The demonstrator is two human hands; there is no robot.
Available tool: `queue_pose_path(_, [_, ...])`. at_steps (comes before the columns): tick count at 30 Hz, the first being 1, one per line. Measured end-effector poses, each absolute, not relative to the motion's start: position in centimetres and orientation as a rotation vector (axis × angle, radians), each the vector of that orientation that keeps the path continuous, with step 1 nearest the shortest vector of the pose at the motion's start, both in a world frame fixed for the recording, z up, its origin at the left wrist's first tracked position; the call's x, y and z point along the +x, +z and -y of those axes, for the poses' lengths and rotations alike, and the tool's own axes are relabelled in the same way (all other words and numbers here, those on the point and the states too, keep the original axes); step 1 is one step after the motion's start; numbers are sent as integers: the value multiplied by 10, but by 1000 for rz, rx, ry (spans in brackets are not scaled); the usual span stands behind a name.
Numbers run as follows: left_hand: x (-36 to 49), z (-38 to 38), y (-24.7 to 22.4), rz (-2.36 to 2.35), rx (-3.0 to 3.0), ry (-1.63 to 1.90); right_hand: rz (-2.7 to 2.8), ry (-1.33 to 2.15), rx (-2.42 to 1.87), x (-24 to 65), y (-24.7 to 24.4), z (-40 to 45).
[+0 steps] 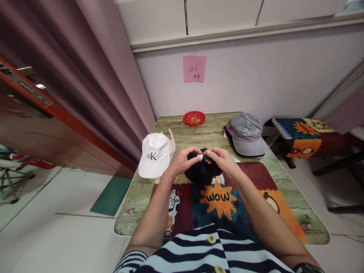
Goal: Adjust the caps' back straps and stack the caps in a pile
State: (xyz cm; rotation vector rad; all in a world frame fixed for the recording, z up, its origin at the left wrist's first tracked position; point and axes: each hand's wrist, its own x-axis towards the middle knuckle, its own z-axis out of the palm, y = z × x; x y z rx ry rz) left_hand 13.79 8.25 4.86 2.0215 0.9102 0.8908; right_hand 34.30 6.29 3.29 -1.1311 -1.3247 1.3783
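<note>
A black cap (202, 172) is held above the colourful mat, its strap and a small silvery buckle or tag between my hands. My left hand (184, 161) pinches the strap from the left side. From the right, my right hand (220, 158) grips the same strap with thumb and fingers. To the left lies a white cap (155, 151) with "CK" lettering. A stack of caps with a grey cap (247, 131) on top, marked "Always", sits at the right.
A red scalloped dish (194, 118) stands at the back of the green wooden-patterned table (133, 204). The mat (184, 212) covers the table's front middle. A pink note (194, 69) is on the wall. Curtain and door are at left; another patterned surface (307, 138) is at right.
</note>
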Motion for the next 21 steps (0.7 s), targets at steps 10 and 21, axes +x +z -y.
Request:
queue_pose_path(10, [136,-89,39,-900,1687,859,1443,1406,-1137,352,33,-61])
queue_pose_path(21, [123,-95,41,-958,1720,617,1410,1420,-1084,350,25,-66])
